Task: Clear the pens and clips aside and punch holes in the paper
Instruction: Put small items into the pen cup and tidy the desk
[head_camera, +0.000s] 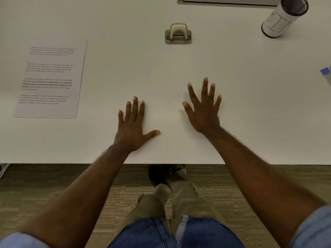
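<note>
Paper lies flat at nine o'clock on the desk: probably light, floppy and hard to pinch, so slide it by an edge. Hole punch sits at twelve, likely heavy and rigid. Left hand and right hand rest spread, empty.

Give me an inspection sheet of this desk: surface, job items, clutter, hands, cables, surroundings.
Surface: white table, mostly bare, front edge near the person.
Job's things: printed paper lies flat at far left; hole punch sits at centre back, apart from the paper. No pens or clips seen loose.
Clutter: labelled mesh cup at back right; small blue item at the right edge, cut off.
Hands: left hand and right hand palm-down, fingers spread, holding nothing.
Cables: nothing seen.
Surroundings: carpet floor below; grey-framed panel at the back edge.
</note>
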The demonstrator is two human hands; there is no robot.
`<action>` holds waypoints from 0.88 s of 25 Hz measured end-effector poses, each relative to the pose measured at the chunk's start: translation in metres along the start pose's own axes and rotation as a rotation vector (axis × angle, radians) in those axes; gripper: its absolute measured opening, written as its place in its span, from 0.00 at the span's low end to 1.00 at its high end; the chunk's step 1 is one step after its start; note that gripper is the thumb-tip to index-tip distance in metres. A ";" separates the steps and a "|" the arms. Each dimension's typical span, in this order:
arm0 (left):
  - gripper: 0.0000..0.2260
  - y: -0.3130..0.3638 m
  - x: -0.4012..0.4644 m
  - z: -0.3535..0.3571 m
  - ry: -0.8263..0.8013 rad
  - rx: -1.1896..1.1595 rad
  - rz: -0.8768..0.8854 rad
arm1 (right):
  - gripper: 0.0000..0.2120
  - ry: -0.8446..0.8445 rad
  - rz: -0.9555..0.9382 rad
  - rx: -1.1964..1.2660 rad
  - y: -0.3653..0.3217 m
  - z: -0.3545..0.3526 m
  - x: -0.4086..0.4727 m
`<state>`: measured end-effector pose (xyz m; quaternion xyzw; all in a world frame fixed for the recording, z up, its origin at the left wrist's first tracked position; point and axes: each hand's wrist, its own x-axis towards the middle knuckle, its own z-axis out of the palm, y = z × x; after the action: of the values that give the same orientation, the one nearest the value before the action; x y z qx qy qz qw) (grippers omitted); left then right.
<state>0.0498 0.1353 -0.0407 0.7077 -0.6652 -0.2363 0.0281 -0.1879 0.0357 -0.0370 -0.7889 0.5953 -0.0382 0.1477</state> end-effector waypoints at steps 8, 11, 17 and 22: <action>0.49 0.053 0.082 0.005 -0.019 0.107 0.061 | 0.28 -0.062 0.109 -0.065 0.011 0.018 -0.021; 0.48 0.060 0.085 0.008 -0.028 0.152 0.156 | 0.28 -0.069 0.079 -0.060 0.012 0.017 -0.016; 0.43 0.049 0.071 0.011 0.041 0.046 0.073 | 0.27 -0.095 -0.053 -0.082 0.014 0.011 0.002; 0.40 0.038 0.082 0.004 0.075 -0.055 -0.048 | 0.24 -0.105 -0.125 -0.014 0.016 0.008 0.014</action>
<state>0.0137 0.0535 -0.0553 0.7307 -0.6399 -0.2285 0.0665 -0.1966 0.0202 -0.0509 -0.8265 0.5365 -0.0016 0.1704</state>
